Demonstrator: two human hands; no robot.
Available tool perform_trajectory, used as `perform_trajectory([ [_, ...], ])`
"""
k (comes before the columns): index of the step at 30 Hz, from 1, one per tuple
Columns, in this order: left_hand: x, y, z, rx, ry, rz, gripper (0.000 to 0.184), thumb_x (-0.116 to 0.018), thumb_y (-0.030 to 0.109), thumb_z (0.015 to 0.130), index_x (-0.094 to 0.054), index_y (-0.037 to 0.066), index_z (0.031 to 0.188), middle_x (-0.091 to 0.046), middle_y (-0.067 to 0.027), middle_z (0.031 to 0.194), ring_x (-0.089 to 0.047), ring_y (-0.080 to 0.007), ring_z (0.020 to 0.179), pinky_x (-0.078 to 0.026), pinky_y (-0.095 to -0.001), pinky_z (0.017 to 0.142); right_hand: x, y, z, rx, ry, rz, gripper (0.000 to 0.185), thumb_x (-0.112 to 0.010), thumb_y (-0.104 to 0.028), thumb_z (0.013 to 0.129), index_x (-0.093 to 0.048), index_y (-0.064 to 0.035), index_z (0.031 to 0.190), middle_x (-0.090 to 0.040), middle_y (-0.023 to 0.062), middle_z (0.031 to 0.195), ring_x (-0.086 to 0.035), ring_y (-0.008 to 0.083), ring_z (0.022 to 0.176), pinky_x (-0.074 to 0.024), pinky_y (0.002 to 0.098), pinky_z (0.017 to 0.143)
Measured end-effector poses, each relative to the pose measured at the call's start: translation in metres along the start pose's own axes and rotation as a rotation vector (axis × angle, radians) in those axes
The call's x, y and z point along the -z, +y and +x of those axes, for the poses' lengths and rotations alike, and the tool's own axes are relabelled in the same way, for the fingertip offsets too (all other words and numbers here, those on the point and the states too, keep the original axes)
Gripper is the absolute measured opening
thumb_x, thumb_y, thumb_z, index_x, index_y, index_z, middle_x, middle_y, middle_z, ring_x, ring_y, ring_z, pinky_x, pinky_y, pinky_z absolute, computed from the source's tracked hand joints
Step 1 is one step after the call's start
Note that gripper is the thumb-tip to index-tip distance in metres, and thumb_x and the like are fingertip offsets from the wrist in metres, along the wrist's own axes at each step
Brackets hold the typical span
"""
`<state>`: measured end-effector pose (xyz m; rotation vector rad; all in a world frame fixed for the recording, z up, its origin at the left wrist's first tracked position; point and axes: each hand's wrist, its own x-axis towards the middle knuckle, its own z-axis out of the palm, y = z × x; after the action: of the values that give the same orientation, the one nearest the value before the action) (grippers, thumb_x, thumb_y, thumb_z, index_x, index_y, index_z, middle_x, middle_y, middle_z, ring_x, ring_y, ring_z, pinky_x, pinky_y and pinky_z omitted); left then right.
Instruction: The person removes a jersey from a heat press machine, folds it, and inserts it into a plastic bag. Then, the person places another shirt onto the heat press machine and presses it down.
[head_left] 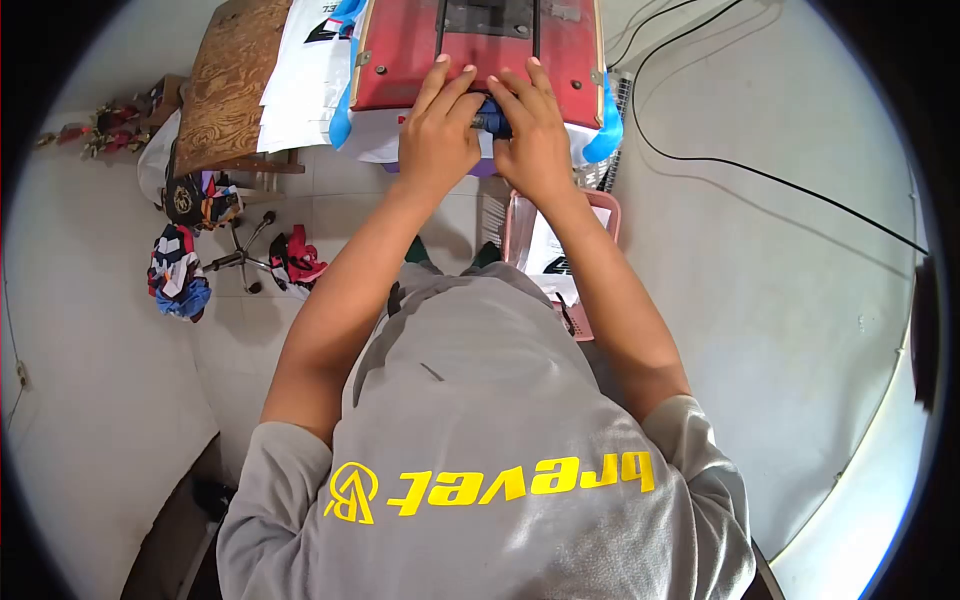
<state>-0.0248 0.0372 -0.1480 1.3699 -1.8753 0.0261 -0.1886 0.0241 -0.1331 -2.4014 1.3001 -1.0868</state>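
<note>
Both my hands lie on the front edge of a red metal plate (400,40), which looks like the top of a press machine. My left hand (440,145) rests left of the middle, its fingers stretched forward over the red surface. To its right, my right hand (538,145) lies the same way, fingers apart and pointing forward. Between them shows a dark blue wrapped piece (491,118), perhaps a handle, which the inner fingers of both hands touch. White material and bright blue cloth (602,140) stick out from under the plate.
White printed sheets (285,110) lie on a wooden table (225,80) at the left. A pink basket (612,212) with white sheets stands below the machine. A black cable (720,159) runs along the right wall. Cloth piles (180,275) sit near a wheeled chair base (240,257).
</note>
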Motion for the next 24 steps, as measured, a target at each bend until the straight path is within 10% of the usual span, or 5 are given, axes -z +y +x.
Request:
perform_trajectory([
  [3, 0.017, 0.011, -0.001, 0.063, -0.014, -0.231, 0.062, -0.067, 0.001, 0.080, -0.065, 0.008, 0.141, -0.047, -0.0191, 0.163, -0.040, -0.0394, 0.155, -0.037, -0.0459, 0.124, 0.010, -0.010, -0.010, -0.101, 0.046, 0.200, 0.085, -0.070, -0.006, 0.080, -0.043, -0.0056, 0.160, -0.029, 0.0282, 0.169, -0.025, 0.0417, 0.160, -0.0242, 0.0499, 0.129],
  [10, 0.006, 0.021, -0.018, 1.185, 0.378, -1.889, 0.064, -0.059, 0.045, 0.103, -0.046, 0.006, 0.152, -0.054, -0.0196, 0.151, -0.052, -0.0344, 0.139, -0.038, -0.0520, 0.119, 0.006, -0.013, -0.021, -1.115, 0.446, 1.828, 0.052, -0.059, -0.032, 0.099, -0.055, -0.0030, 0.142, -0.055, 0.0194, 0.149, -0.053, 0.0347, 0.139, -0.0361, 0.0538, 0.121],
  [14, 0.003, 0.011, 0.003, 1.232, 0.357, -2.139, 0.067, -0.053, 0.060, 0.103, -0.059, 0.003, 0.138, -0.059, -0.0251, 0.148, -0.057, -0.0389, 0.134, -0.042, -0.0529, 0.117, 0.003, -0.004, -0.006, -1.106, 0.478, 2.063, 0.057, -0.057, -0.045, 0.101, -0.050, -0.0022, 0.139, -0.063, 0.0214, 0.135, -0.057, 0.0377, 0.134, -0.0440, 0.0566, 0.116],
  [20, 0.013, -0.025, 0.046, 1.341, 0.000, -1.726, 0.073, -0.059, 0.051, 0.103, -0.048, -0.001, 0.154, -0.061, -0.0202, 0.147, -0.063, -0.0252, 0.118, -0.050, -0.0386, 0.104, 0.005, 0.030, 0.029, -0.952, 0.213, 1.896, 0.074, -0.059, -0.043, 0.103, -0.034, 0.0009, 0.157, -0.053, 0.0286, 0.153, -0.056, 0.0371, 0.138, -0.0431, 0.0486, 0.118],
  [24, 0.008, 0.003, 0.041, 0.891, 0.006, -1.010, 0.076, -0.063, 0.041, 0.103, -0.037, 0.005, 0.165, -0.054, -0.0203, 0.155, -0.055, -0.0284, 0.136, -0.040, -0.0380, 0.117, 0.010, 0.007, 0.028, -0.653, 0.002, 0.955, 0.097, -0.067, -0.042, 0.102, -0.014, 0.0027, 0.169, -0.024, 0.0315, 0.171, -0.030, 0.0463, 0.157, -0.0265, 0.0473, 0.127],
])
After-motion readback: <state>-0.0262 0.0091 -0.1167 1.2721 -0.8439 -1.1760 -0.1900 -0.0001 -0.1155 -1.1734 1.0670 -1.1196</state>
